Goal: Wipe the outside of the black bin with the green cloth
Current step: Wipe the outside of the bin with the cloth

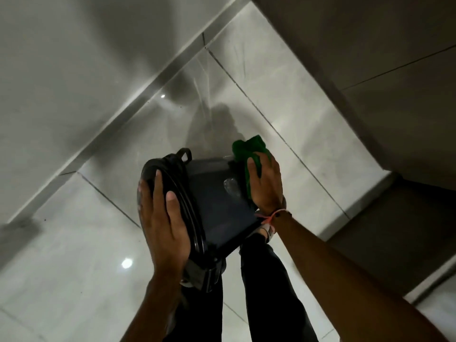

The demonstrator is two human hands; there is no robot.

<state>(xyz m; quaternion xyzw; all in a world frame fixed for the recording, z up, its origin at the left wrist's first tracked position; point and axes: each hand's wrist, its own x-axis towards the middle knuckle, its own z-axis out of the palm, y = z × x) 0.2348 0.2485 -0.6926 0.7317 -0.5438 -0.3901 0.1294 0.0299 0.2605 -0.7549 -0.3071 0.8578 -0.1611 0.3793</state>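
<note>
The black bin point(212, 201) is lifted off the floor and tipped on its side, its lidded top turned to the left and its base to the right. My left hand point(164, 218) lies flat over the lid and rim, thumb on the rim, holding the bin. My right hand point(265, 183) presses the green cloth point(249, 154) against the base end of the bin, fingers spread over the cloth. The cloth bunches out above my fingers. A shiny patch shows on the bin's side between my hands.
Glossy pale floor tiles point(86, 243) lie below, with a grey wall point(61, 58) at the left and a stepped ledge point(370, 95) at the right. My legs in dark trousers point(266, 292) and one foot point(267, 230) show under the bin.
</note>
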